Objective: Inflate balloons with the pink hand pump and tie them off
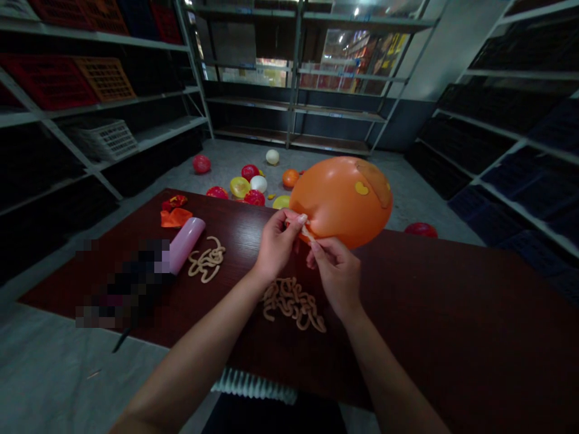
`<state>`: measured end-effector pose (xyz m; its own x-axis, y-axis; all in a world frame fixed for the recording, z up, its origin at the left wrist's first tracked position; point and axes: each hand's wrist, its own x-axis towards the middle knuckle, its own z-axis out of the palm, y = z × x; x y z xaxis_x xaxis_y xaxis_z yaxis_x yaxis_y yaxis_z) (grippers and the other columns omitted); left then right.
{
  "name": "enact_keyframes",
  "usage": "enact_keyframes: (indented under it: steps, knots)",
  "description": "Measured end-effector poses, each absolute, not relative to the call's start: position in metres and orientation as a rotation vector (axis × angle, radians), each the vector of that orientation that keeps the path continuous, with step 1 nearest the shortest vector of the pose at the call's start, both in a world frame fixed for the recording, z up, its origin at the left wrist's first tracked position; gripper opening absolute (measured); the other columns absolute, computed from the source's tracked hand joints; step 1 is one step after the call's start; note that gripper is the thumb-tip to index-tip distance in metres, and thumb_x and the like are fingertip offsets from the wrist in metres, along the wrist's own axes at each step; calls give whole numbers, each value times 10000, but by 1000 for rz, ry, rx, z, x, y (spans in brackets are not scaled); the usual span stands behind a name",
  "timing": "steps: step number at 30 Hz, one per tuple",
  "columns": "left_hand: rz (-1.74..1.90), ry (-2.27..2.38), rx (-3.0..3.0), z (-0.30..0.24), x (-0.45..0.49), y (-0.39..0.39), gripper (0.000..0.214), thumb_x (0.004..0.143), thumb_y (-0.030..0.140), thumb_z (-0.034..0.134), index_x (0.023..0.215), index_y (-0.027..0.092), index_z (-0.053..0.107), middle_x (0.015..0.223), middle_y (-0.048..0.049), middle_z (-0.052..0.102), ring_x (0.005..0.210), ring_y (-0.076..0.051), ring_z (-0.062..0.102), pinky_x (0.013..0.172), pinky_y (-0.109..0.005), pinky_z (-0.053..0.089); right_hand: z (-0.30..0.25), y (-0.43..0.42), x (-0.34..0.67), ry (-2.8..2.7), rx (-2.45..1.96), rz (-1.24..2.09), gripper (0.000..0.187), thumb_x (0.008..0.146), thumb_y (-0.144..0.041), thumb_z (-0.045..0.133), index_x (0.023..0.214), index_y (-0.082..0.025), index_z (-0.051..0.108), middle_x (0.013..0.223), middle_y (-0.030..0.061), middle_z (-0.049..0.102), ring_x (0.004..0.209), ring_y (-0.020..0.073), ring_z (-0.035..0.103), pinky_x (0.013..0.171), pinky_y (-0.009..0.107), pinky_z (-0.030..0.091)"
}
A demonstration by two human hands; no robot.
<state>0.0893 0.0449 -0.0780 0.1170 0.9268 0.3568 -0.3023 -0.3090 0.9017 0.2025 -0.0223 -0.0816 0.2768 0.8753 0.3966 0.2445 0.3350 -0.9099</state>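
The orange balloon (341, 199) is just beyond the fingers (295, 225), its neck pointing back to them and its long axis lying mostly sideways, while left hand (275, 241) and right hand (338, 274) pinch together at this neck.

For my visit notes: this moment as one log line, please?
left hand: pinching pale strip | right hand: pinching same strip | orange balloon: inflated, strip at neck | tan bands: on table
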Motion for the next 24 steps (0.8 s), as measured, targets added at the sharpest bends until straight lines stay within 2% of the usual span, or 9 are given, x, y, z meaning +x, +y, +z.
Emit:
enact_keyframes:
  steps: [5, 9, 13, 16, 24]
  knots:
    - [1289, 648, 1702, -82, 86, 47, 179, 891, 309, 678, 934, 186, 555, 733, 29, 559, 597, -82, 511, 570, -201, 416, -86, -18, 205, -1145, -1153, 600, 172, 896, -368, 622, 862, -202, 658, 601, -47, 629, 517, 98, 600, 515, 217, 491]
    - [1371, 666, 1690, -82, 87, 47, 176, 895, 213, 647, 1007, 193, 513, 811, 21, 570, 644, -79, 522, 611, -204, 424, -89, -17, 204, -1147, -1156, 598, 155, 895, -353, 621, 867, -206, 659, 606, -48, 627, 513, 95, 596, 510, 213, 487]
    - [1372, 587, 1438, -81, 89, 47, 357, 878, 217, 666, 1153, 233, 439, 795, 33, 559, 620, -90, 546, 574, -206, 430, -93, -17, 203, -1197, -1167, 598, 167, 905, -357, 605, 865, -208, 667, 601, -48, 613, 516, 94, 589, 513, 210, 481]
    - [1395, 524, 1149, -77, 91, 46, 471, 825, 243, 734, 1165, 263, 410, 751, 55, 563, 547, -79, 524, 498, -184, 386, -96, -16, 202, -1254, -1197, 594, 171, 908, -349, 590, 825, -213, 653, 593, -48, 605, 509, 96, 585, 514, 212, 473]
    - [1390, 664, 603, -57, 87, 41, 467, 772, 226, 733, 1139, 246, 445, 741, 61, 615, 498, -55, 532, 446, -133, 338, -101, -17, 200, -1404, -1250, 575, 170, 917, -324, 573, 801, -217, 637, 587, -44, 600, 516, 106, 592, 543, 221, 472]
